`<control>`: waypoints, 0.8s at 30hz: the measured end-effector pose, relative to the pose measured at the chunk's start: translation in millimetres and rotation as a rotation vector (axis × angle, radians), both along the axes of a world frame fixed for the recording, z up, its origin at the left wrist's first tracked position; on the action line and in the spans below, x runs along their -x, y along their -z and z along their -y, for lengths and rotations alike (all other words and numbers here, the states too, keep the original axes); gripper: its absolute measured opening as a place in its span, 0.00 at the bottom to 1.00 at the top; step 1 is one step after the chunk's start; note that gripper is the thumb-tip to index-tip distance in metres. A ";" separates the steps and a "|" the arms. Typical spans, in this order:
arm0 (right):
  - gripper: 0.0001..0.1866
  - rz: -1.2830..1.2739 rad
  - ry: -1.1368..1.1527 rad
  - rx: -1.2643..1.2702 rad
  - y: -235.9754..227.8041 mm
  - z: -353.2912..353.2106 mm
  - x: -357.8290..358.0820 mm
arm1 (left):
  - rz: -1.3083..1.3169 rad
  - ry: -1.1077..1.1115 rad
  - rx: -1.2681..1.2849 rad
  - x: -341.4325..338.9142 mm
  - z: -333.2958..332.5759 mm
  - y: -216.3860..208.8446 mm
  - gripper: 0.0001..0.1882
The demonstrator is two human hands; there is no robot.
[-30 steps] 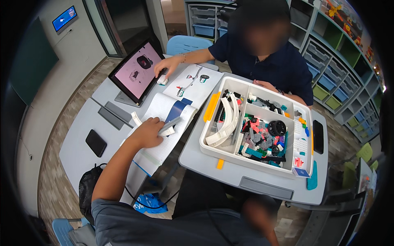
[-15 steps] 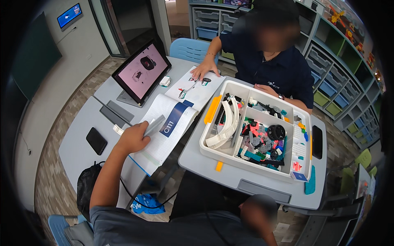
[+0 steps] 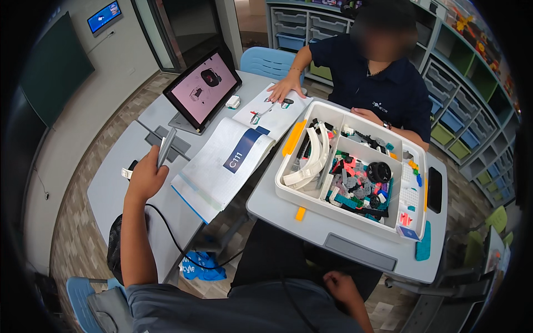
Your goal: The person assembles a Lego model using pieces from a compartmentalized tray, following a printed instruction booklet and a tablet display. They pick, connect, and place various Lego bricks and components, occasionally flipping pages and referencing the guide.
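Observation:
My left hand [image 3: 147, 175] is closed around a long grey piece [image 3: 166, 147], held up above the left table. A white end piece [image 3: 126, 173] sticks out on the other side of the fist. Just right of this hand lies an open booklet [image 3: 194, 180] with a dark blue band across its page. My right hand [image 3: 341, 287] rests low by my lap, fingers curled in, nothing visible in it. A white sorting tray [image 3: 355, 221] stands on the right table, full of loose building bricks, with curved white pieces [image 3: 312, 161] in its left compartment.
A person across the table lays a hand [image 3: 286, 89] on the booklet's far page. A laptop [image 3: 202, 91] stands behind the booklet, beside a small white block [image 3: 233, 102]. A black cable [image 3: 177, 244] hangs by the left table. A dark phone [image 3: 435, 190] lies right of the tray.
My left hand has moved left, off the booklet page, carrying the grey piece, which now points more upright. It now covers most of the phone on the left table.

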State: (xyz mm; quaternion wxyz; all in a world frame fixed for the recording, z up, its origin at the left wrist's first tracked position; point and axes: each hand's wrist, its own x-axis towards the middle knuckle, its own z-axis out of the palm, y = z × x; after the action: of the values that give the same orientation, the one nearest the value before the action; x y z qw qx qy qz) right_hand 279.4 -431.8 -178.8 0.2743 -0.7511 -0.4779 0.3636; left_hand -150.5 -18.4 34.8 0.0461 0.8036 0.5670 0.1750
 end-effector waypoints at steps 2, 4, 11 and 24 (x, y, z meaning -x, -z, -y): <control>0.11 0.006 0.017 0.022 1.6 0.2 -3.5 | 0.003 -0.008 -0.007 2.7 2.7 -1.5 0.17; 0.12 0.007 0.031 0.015 11.5 1.5 -8.1 | 0.006 -0.008 -0.022 3.5 4.3 -3.4 0.18; 0.11 -0.030 0.059 0.010 18.4 0.5 -12.5 | 0.153 -0.012 -0.158 0.7 14.0 -28.3 0.19; 0.09 -0.093 0.182 0.011 46.1 -1.2 -25.7 | 0.412 0.126 -0.320 -41.8 55.6 -72.2 0.19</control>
State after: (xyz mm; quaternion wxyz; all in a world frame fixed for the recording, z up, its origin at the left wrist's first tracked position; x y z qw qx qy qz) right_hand 305.1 -430.6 -224.9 0.3241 -0.7752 -0.3925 0.3740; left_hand -108.7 -74.0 107.0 0.0438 0.7816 0.4597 0.4193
